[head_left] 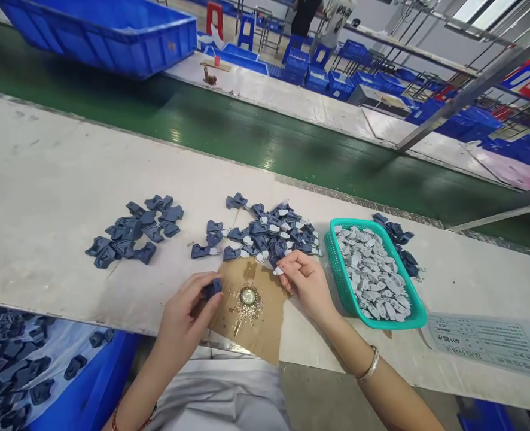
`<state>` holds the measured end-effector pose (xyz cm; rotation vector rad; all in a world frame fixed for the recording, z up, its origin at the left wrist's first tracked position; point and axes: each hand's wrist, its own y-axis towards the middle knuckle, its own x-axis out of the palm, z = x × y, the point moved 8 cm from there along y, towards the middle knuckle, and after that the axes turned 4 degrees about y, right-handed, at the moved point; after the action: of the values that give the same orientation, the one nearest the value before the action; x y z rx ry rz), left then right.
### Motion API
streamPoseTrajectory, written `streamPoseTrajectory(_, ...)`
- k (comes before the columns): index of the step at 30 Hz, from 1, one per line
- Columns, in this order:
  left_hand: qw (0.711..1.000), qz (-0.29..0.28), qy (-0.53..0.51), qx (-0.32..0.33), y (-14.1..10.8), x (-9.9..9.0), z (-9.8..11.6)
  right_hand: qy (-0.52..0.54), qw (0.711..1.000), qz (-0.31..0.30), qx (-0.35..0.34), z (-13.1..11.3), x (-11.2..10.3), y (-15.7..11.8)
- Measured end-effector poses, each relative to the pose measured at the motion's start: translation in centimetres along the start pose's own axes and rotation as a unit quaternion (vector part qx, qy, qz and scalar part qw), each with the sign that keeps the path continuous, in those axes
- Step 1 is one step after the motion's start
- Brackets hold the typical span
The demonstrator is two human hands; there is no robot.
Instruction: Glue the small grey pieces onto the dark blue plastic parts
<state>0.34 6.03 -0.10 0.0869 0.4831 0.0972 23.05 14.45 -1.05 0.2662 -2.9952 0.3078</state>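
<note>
My left hand (pixel 188 311) grips a dark blue plastic part (pixel 212 289) between thumb and fingers, above the left edge of a brown cardboard piece (pixel 268 326). My right hand (pixel 303 278) pinches a small white plastic piece (pixel 278 271) at its fingertips, just in front of a heap of dark blue parts with white pieces attached (pixel 260 239). Between my hands, a small round metal cap (pixel 248 296) sits on the cardboard, with shiny dried splashes around it. To the right, a green basket (pixel 343 281) holds many loose white pieces (pixel 375 272).
Dark blue parts lie in a pile (pixel 128 233) on the left and a smaller group (pixel 397 236) behind the basket. A blue bin (pixel 99 383) with more parts stands lower left. Beyond the table runs a green conveyor belt (pixel 247 143) carrying a large blue tub (pixel 157 45).
</note>
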Motion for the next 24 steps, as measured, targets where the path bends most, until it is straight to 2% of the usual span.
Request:
streamPoseTrajectory(3, 1.000, -0.012, -0.015, 0.003, -0.1, 0.2, 0.1, -0.081, 0.995, -0.026, -0.050, -1.2, 0.8, -0.6)
streamPoseTrajectory(5, 0.999, -0.029, -0.023, -0.001, -0.3, 0.4, 0.2, -0.160, 0.981, -0.066, -0.086, -2.1, 1.8, -1.2)
streamPoseTrajectory(8, 0.998, -0.052, -0.018, -0.005, -0.6, 0.6, 0.5, -0.272, 0.942, -0.140, -0.135, -2.8, 3.8, -1.9)
streamPoseTrajectory(12, 0.998, -0.053, -0.032, -0.004, -0.8, 0.7, 1.2, -0.347, 0.886, -0.208, -0.225, -3.2, 5.8, -2.4)
streamPoseTrajectory(15, 0.996, -0.049, -0.078, -0.008, -0.9, 1.0, 1.5, -0.378, 0.854, -0.222, -0.279, -3.1, 6.5, -2.7)
streamPoseTrajectory(20, 0.988, -0.055, -0.139, -0.026, -1.3, 1.7, 1.3, -0.436, 0.810, -0.239, -0.310, -2.3, 7.0, -3.2)
streamPoseTrajectory(24, 0.984, -0.063, -0.160, -0.046, -1.4, 2.0, 1.1, -0.431, 0.816, -0.231, -0.308, -2.4, 6.9, -3.2)
